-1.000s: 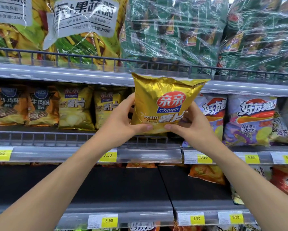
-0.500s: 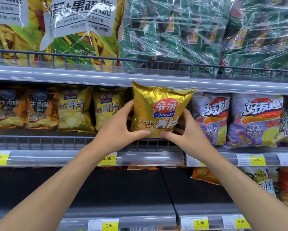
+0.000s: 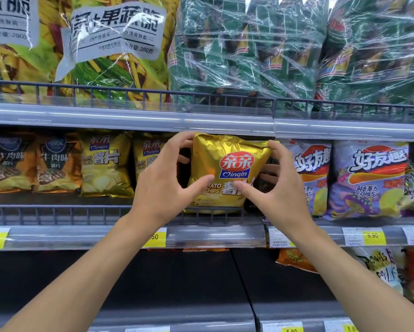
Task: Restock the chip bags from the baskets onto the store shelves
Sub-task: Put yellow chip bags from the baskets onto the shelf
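Observation:
A gold potato chip bag [image 3: 227, 168] with a red and blue logo stands upright on the middle shelf [image 3: 86, 237], behind its wire front rail. My left hand [image 3: 163, 185] grips the bag's left side, thumb on the front, fingers curled over its top left corner. My right hand [image 3: 275, 188] grips the right side the same way. Two matching gold bags [image 3: 105, 164] stand just to the left. No basket is in view.
Brown beef-flavour bags [image 3: 31, 164] fill the shelf's far left, purple and white bags [image 3: 366, 180] its right. Large wrapped multipacks [image 3: 244, 51] sit on the top shelf. The dark lower shelf [image 3: 177, 283] holds a few bags at the right.
Both hands carried the gold bag forward and down, under the top shelf's edge, and it now rests on the middle shelf behind the rail. My fingers shifted up to its top corners.

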The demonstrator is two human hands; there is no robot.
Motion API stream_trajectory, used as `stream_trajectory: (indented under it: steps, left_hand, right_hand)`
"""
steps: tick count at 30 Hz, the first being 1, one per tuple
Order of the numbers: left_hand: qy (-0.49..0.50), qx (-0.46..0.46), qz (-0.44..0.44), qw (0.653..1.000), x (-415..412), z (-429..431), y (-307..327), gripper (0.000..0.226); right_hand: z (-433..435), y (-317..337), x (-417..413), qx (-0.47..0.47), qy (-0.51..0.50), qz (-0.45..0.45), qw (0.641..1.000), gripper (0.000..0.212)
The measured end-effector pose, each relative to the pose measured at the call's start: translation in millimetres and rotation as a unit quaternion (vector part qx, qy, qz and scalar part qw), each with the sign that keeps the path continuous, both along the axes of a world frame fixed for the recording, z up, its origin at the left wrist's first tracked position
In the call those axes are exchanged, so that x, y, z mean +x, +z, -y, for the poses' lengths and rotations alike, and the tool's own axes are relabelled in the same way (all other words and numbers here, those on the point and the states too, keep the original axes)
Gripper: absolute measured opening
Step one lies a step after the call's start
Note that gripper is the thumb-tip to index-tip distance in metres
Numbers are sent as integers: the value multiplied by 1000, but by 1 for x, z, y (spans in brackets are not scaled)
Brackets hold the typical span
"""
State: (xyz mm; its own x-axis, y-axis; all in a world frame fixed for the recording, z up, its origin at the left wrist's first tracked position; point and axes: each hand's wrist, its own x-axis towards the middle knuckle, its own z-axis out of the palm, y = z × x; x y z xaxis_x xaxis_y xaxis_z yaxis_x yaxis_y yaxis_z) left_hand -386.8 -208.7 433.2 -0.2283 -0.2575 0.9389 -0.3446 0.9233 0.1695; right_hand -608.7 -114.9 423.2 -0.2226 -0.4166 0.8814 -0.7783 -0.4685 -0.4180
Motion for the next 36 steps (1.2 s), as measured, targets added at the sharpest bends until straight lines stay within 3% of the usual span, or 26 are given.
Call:
stream_trajectory:
  steps: [12,25,29,31,34,36]
  left_hand:
    - [10,45,11,999,2,4,2,85]
    - [47,98,73,991,4,4,3,107]
    - [16,155,63,986,4,6,0,113]
    - [21,188,67,980,4,7,1,106]
    - [52,216,115,968,4,9,4,77]
    - [45,229,131,964,2,8,6,65]
  right_hand:
    - [12,11,-1,38,-3,2,999,99]
    - [24,15,7,86,51,43,994,104]
    - [23,0,9,108,49,54,991,116]
    - [24,-5,8,143,36,42,988,107]
    - [25,-12,7,228,13,2,974,67]
    - [25,-15,6,258,9,-2,966,59]
